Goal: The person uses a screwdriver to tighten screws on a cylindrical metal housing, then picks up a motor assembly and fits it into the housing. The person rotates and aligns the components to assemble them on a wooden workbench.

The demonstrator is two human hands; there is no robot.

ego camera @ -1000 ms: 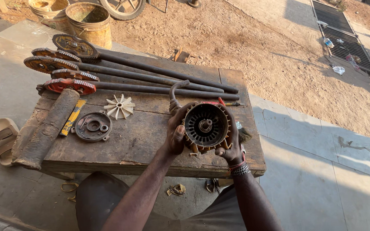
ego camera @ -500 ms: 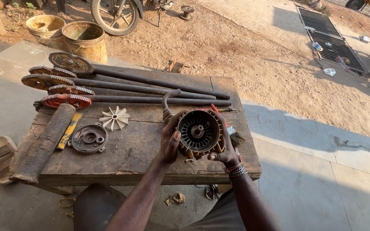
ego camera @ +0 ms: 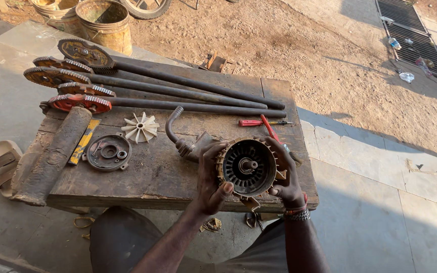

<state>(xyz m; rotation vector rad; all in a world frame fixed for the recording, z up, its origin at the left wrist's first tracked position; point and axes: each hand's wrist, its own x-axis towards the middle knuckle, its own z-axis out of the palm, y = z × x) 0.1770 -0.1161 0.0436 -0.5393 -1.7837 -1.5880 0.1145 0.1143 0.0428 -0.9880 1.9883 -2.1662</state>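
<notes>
Both hands hold a round, dark metal motor housing [ego camera: 248, 167] with a finned rim and a shaft stub at its centre, tilted up over the near right part of a worn wooden bench [ego camera: 153, 177]. My left hand [ego camera: 211, 177] grips its left side, thumb across the lower rim. My right hand [ego camera: 285, 174] wraps the right side; a bracelet is on that wrist. A curved metal pipe [ego camera: 174, 132] lies just left of the housing.
On the bench lie several long shafts with gear wheels [ego camera: 72, 76], a white fan impeller [ego camera: 140, 127], a round cover plate [ego camera: 108, 151], a rusty cylinder [ego camera: 54, 154], a yellow tool [ego camera: 84, 141] and a red screwdriver [ego camera: 259, 122]. Buckets [ego camera: 104, 23] stand behind on sandy ground.
The view has shifted and moved closer to the bench. Both hands keep holding the housing, turned slightly so its open face points more toward me.
</notes>
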